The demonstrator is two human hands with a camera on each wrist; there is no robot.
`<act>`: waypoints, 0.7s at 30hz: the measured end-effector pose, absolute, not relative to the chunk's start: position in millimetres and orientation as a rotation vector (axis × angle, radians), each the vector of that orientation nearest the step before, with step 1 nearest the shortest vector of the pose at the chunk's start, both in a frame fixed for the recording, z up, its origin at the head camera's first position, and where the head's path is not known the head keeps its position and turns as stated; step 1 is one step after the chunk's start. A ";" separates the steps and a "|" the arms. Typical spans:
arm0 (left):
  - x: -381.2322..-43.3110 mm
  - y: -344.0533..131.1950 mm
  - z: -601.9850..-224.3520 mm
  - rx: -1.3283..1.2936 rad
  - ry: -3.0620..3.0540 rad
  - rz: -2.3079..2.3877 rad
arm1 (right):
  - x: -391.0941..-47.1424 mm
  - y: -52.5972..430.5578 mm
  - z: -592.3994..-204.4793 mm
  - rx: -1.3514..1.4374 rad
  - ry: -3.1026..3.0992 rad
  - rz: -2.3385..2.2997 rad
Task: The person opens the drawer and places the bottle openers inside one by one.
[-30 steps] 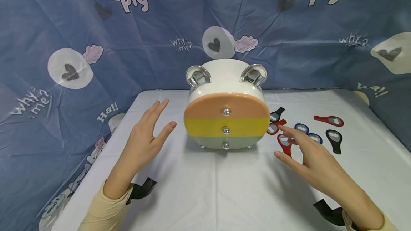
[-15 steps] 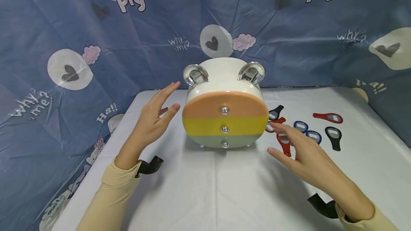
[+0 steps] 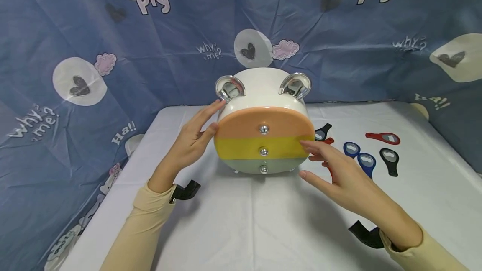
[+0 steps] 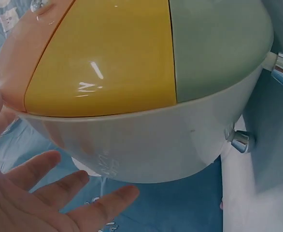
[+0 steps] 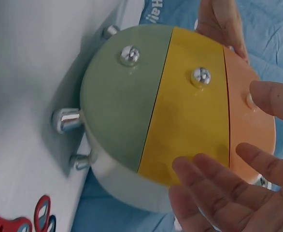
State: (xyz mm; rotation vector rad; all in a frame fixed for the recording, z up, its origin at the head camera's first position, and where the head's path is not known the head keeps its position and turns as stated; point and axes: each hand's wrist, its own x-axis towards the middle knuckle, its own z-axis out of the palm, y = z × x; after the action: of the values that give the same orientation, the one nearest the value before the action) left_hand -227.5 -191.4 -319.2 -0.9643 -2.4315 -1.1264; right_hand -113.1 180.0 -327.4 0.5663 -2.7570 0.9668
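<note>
A white mini drawer cabinet [image 3: 269, 89] with silver ears stands mid-table in the head view. Its rounded front has an orange drawer [image 3: 241, 122], a yellow drawer [image 3: 237, 149] and a green drawer [image 3: 241, 164], all closed, each with a silver knob. My left hand [image 3: 190, 141] is at the cabinet's left side, fingertips right at the wall below the ear and thumb by the orange drawer's edge. My right hand [image 3: 342, 175], fingers relaxed and holding nothing, is before the front's right edge, overlapping the yellow drawer. In the right wrist view its fingers [image 5: 214, 183] are spread near that drawer.
Right of the cabinet lie several small flat handled tools with oval windowed heads: a red one [image 3: 383, 138], a black one [image 3: 389, 161], a blue one [image 3: 367, 163] and others partly hidden behind my right hand. A blue printed cloth [image 3: 180, 28] hangs behind the white table [image 3: 233, 221].
My left hand has moved right and forward from beside the cabinet up to its left side. My right hand has drifted left towards the front. The cabinet has stayed in place.
</note>
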 end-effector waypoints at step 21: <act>-228.4 -189.3 -322.3 -1.000 -2.383 -1.108 | -134.4 151.5 -321.9 0.801 -2.603 1.088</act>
State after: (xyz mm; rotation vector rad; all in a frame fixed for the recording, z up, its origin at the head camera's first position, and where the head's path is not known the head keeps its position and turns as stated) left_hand -228.4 -189.3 -322.3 -0.9998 -2.3829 -1.1079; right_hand -134.4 151.5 -321.9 0.8013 -2.6029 1.0877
